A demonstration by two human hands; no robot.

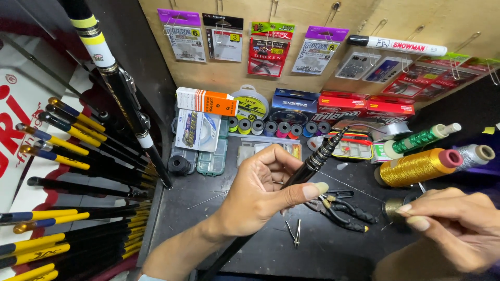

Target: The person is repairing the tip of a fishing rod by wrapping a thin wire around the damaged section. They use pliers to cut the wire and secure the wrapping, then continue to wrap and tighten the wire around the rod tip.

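My left hand (260, 190) is closed around a black fishing rod section (319, 156) whose tapered tip points up and right. A thin thread (349, 187) runs from the rod toward my right hand (453, 224), which pinches a small dark gold thread spool (394, 207) at the right. Black-handled pliers (344, 208) lie on the dark bench (208, 208) between the hands.
Large gold (416, 166), green (422, 138) and silver (476, 153) thread cones lie at right. A row of small coloured spools (276, 127), line boxes and clear tackle boxes (200, 156) sit behind. Black-and-yellow rods (78, 156) are stacked left. Hook packets hang on the plywood wall.
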